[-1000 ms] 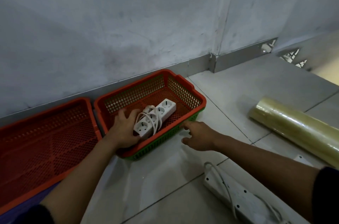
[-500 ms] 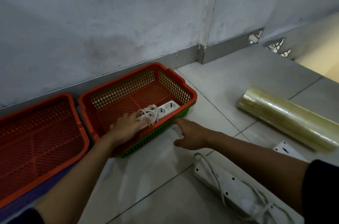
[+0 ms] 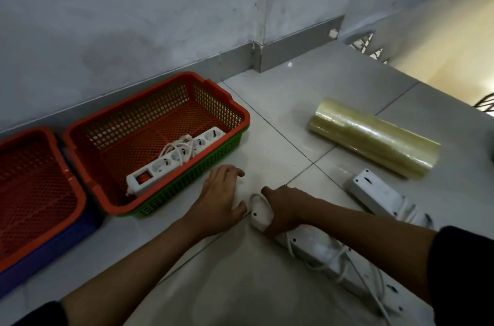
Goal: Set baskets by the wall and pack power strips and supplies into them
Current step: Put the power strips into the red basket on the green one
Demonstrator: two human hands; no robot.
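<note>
We see the tiled floor (image 3: 280, 117) running to the wall (image 3: 133, 18). Against the wall's foot sit two red baskets side by side: one (image 3: 37, 181) at the left edge, stacked in a blue one, and another (image 3: 222, 101) nested in a green one, holding a white power strip (image 3: 171, 162) along its near side. A clear film roll (image 3: 374, 141) lies to the right. Our right hand (image 3: 283, 208) grips the end of a second power strip (image 3: 320, 251) on the floor; our left hand (image 3: 219, 197) rests flat beside it, fingers relaxed.
</note>
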